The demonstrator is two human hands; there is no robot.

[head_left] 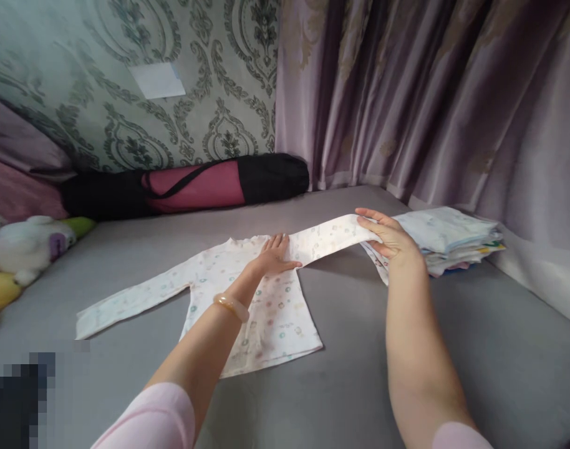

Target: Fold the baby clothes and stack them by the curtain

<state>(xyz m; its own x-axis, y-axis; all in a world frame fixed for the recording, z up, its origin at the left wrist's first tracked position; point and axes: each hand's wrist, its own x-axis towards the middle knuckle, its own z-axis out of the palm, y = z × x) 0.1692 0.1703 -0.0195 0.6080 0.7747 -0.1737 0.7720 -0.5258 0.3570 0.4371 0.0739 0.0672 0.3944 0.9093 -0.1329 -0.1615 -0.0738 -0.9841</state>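
A small white long-sleeved shirt (pixel 280 312) with a faint coloured print lies spread on a grey bed surface (pixel 350 374). My left hand (pixel 273 257) rests flat on its upper right part, near the shoulder, with fingers stretched and thumb out to the side. The end of the right sleeve is lifted off the bed by my right hand (pixel 388 236), pinched between thumb and fingers. The left sleeve stretches out flat toward the lower left. My left forearm covers part of the shirt's body.
On the right is a stack of folded clothes (pixel 448 231). A long black and pink bag (pixel 191 187) lies along the patterned wall. Plush toys (pixel 30 246) sit at the left edge, and purple curtains (pixel 383 93) hang behind the bed on the right.
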